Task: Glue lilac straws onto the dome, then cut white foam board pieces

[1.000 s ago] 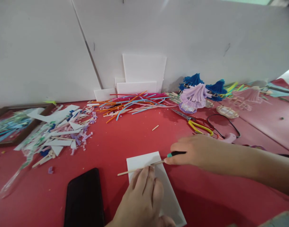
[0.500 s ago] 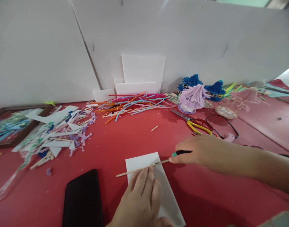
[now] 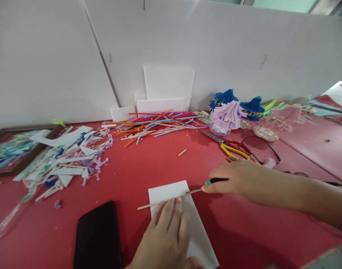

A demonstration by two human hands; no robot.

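A thin wooden stick [image 3: 148, 206] lies slantwise across a white rectangular board [image 3: 197, 224] on the red table. My left hand [image 3: 167, 233] rests on the board, fingers together, fingertips pressing on the stick. At the right, my right hand [image 3: 229, 178] is closed round a dark tool with a green part [image 3: 215, 181], seemingly a cutter. Its thin tip touches or nearly touches the stick near the board's right edge. How far the stick runs under the tool cannot be made out.
A black phone [image 3: 98, 237] lies left of my left hand. Scraps [image 3: 72, 157] and a brown frame [image 3: 22, 170] are farther left. Coloured sticks [image 3: 159, 125] lie at the back; pliers or scissors [image 3: 232, 149] and small fuzzy-roofed models [image 3: 228, 116] sit back right.
My right hand and the tool have shifted slightly to the right along the stick. My left hand stays in place on the stick and board.
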